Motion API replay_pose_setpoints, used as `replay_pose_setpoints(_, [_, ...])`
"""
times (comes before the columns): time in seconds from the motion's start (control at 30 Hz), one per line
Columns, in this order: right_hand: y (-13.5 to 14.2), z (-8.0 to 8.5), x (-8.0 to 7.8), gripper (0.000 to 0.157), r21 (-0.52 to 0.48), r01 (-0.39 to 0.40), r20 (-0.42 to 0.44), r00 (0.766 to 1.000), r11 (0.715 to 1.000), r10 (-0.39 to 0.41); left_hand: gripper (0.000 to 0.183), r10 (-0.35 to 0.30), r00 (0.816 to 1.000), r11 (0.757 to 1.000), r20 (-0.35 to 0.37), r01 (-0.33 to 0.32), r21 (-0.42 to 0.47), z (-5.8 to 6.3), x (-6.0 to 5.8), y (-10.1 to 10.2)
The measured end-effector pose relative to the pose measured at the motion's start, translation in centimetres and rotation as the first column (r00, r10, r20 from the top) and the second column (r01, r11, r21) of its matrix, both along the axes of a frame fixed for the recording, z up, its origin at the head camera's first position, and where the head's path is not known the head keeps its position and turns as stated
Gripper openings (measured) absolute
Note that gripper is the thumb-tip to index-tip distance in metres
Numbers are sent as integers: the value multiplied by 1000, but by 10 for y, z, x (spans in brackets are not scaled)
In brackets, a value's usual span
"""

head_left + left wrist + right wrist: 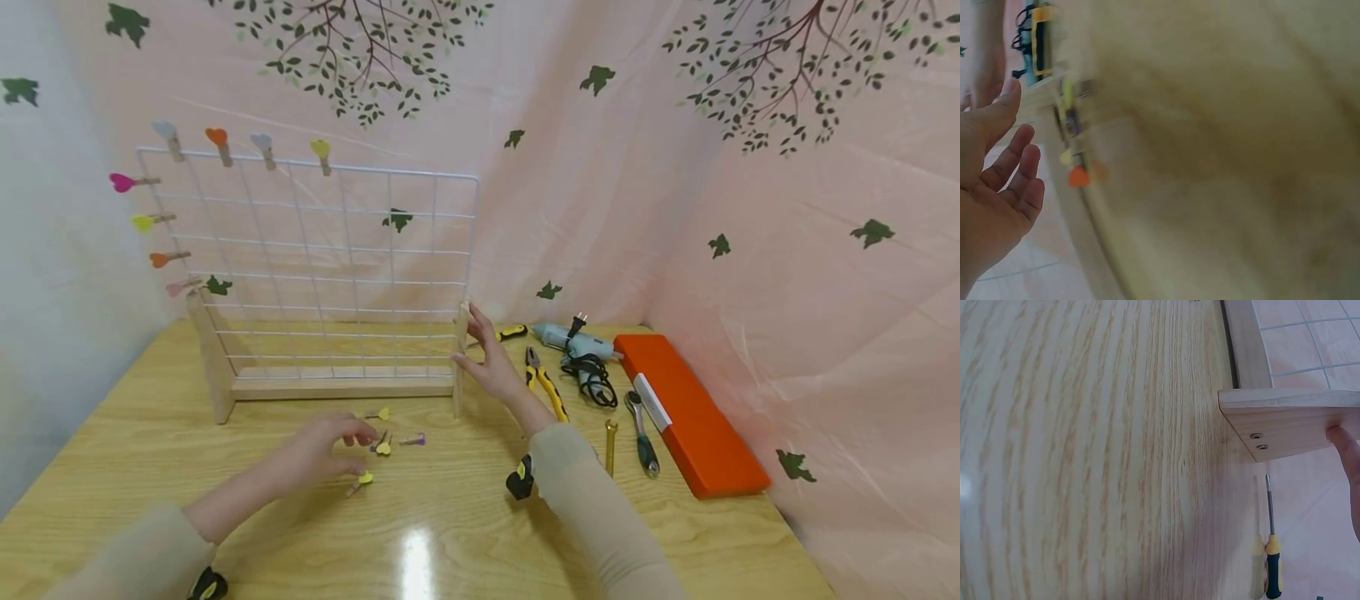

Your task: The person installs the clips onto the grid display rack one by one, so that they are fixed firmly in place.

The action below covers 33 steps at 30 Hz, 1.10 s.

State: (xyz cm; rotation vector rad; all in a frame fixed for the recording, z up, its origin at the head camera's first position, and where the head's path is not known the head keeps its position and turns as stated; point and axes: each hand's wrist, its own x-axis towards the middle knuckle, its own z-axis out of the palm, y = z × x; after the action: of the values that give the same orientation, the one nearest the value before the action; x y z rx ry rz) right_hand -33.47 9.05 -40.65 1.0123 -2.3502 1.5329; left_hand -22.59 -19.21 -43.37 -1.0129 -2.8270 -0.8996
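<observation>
A white wire grid rack with a wooden frame stands on the table. Wooden clips with heart ends, such as the orange-heart clip, sit along its top and left edges. My right hand holds the rack's right wooden post, thumb at the front; the right wrist view shows a fingertip against the post's outer face. My left hand hovers by loose clips in front of the rack, fingers bent loosely. Close to it lie a yellow-heart clip and a purple-heart clip.
Right of the rack lie yellow-black pliers, a glue gun with its cord, a ratchet, a small wrench and a long orange box. A screwdriver lies behind the post. Printed cloth hangs behind the table.
</observation>
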Motion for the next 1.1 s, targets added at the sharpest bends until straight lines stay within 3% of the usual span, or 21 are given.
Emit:
replay_pose_setpoints(0.13, [-2, 1, 1, 76, 3, -1, -7, 1000, 1000, 1, 29, -33, 996, 999, 88, 31, 17, -19, 3, 0])
replay_pose_setpoints(0.3, [-4, 1, 3, 76, -5, -11, 11, 1000, 1000, 11, 15, -42, 992, 999, 121, 39, 26, -31, 6, 1])
replay_pose_setpoints(0.43, [-5, 0, 4, 76, 0, -6, -5, 1000, 1000, 6, 14, -24, 987, 999, 158, 20, 28, -30, 7, 3])
replay_pose_setpoints(0.53, [-4, 0, 4, 76, -14, -18, -3, 1000, 1000, 18, 13, -3, 980, 999, 199, -4, 36, -19, 6, 3])
replay_pose_setpoints(0.6, [-4, 0, 4, 76, -19, -24, 10, 1000, 1000, 24, 12, 7, 980, 998, 201, -19, 59, -5, 3, 4])
replay_pose_setpoints(0.67, [-3, 0, 4, 77, -14, -20, 19, 1000, 1000, 21, 12, 27, 990, 997, 141, -38, 72, 16, -1, 6])
replay_pose_setpoints(0.77, [-2, 1, 3, 77, -2, -7, 25, 1000, 1000, 7, 10, 69, 995, 991, 72, -77, 109, 60, -9, 10])
replay_pose_setpoints(0.87, [-1, 1, 3, 77, -4, -4, 40, 999, 1000, 4, 6, 114, 993, 973, 11, -114, 201, 107, -16, 15])
replay_pose_setpoints(0.9, [0, 1, 2, 77, -4, -3, 46, 999, 1000, 3, 6, 136, 990, 967, -49, -122, 223, 122, -19, 16])
replay_pose_setpoints(0.97, [0, 1, 2, 77, -7, -6, 58, 998, 1000, 6, 5, 195, 965, 955, -178, -145, 259, 152, -24, 19])
replay_pose_setpoints(1.03, [0, 0, 1, 77, -7, -6, 59, 998, 1000, 7, 5, 267, 915, 945, -303, -186, 270, 180, -27, 20])
replay_pose_setpoints(1.1, [0, 0, 1, 77, -7, -8, 51, 999, 1000, 9, 8, 331, 845, 931, -421, -221, 290, 206, -32, 20])
